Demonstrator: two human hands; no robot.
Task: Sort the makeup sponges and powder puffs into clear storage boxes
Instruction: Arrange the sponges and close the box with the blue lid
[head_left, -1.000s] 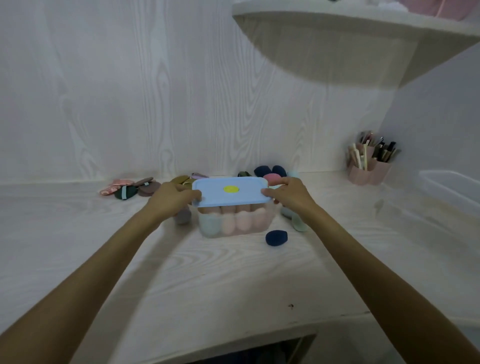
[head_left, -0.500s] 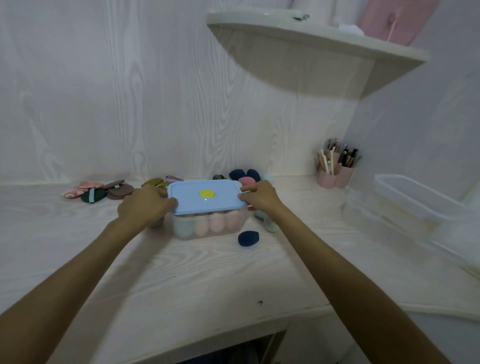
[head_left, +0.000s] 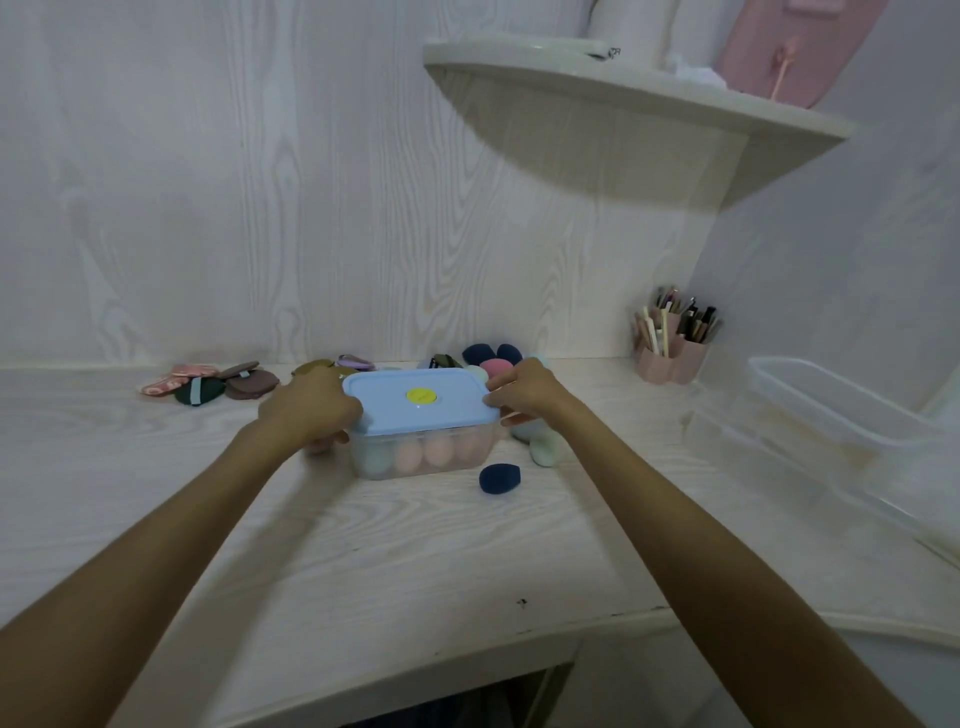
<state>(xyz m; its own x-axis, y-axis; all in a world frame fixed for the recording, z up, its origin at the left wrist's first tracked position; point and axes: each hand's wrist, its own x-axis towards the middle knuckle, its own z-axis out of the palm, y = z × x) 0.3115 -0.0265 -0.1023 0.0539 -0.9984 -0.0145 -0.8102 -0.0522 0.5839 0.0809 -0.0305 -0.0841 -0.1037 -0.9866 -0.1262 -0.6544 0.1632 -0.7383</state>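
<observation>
**Storage box held at both ends, lid on**

Storage box, clear-walled, stands on the worktop toward its back edge, about midway along. Its light-blue lid with a yellow disc sits on top. Pink and pale green makeup sponges show through the front wall.

Left hand grips the lid's left end, fingers curled over the edge and down the box's side. Right hand pinches the lid's right end, thumb on top and fingers under the rim.

Compared with the earlier pictures, both hands keep the same hold on the lid and the box has not shifted relative to the things around it; only the camera has swung, so the shelf and the empty clear box at the right edge show more fully.

A navy sponge lies just in front of the box's right corner. A pale green sponge lies right of the box, below the right wrist. More sponges sit behind the box by the wall. Powder puffs lie toward the back left. A pink brush holder stands near the back right corner.
</observation>
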